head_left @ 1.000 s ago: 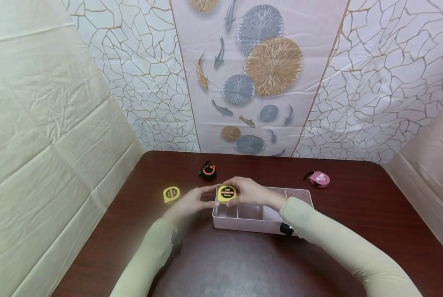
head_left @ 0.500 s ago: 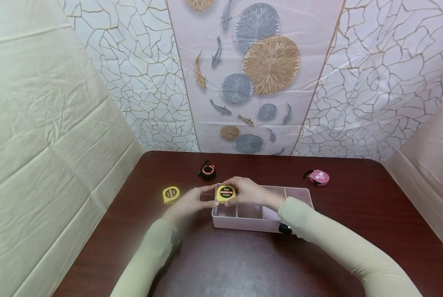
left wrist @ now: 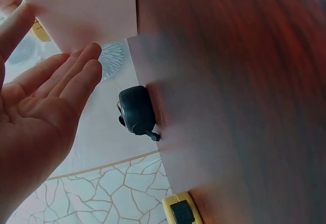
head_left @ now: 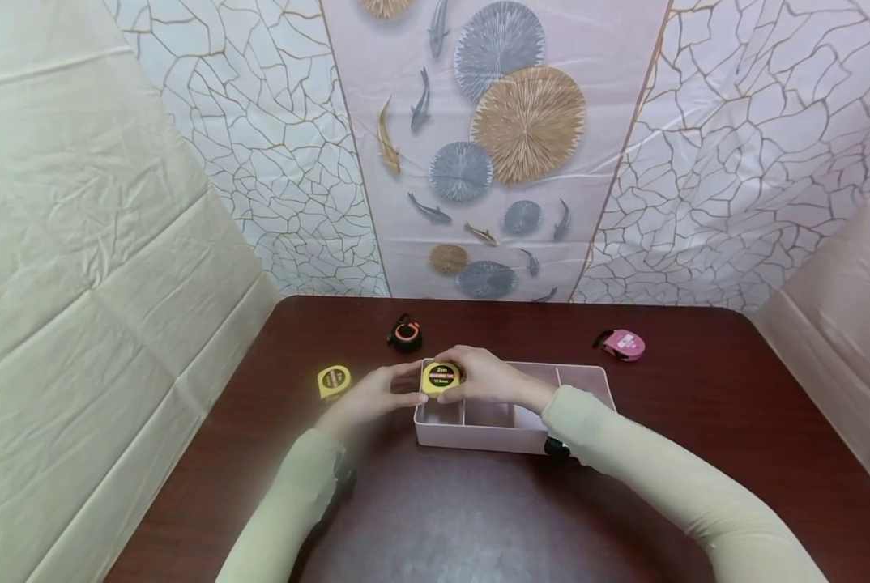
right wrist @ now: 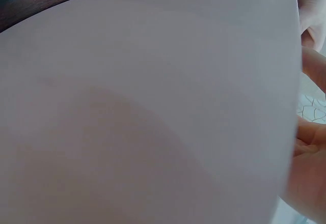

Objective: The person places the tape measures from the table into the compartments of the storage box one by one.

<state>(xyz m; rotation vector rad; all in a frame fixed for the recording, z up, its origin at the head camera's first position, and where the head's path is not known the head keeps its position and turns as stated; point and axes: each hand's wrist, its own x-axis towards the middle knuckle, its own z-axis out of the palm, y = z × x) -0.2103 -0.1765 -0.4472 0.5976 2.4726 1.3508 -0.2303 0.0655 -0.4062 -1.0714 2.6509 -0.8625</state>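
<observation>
The right hand (head_left: 489,376) grasps a yellow tape measure (head_left: 441,378) over the left-end compartment (head_left: 442,414) of a pale pink box (head_left: 479,437), midway along the tabletop (head_left: 435,518); whether it touches bottom is hard to tell. The left hand (head_left: 365,398), fingers straight and gripping nothing, lies at the box's left end. Setting the tape measure down seems in hand; next likely calls for a gentle release.

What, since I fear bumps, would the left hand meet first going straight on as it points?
Probably the pale box, at its left end; whether the left hand touches it is unclear.
</observation>
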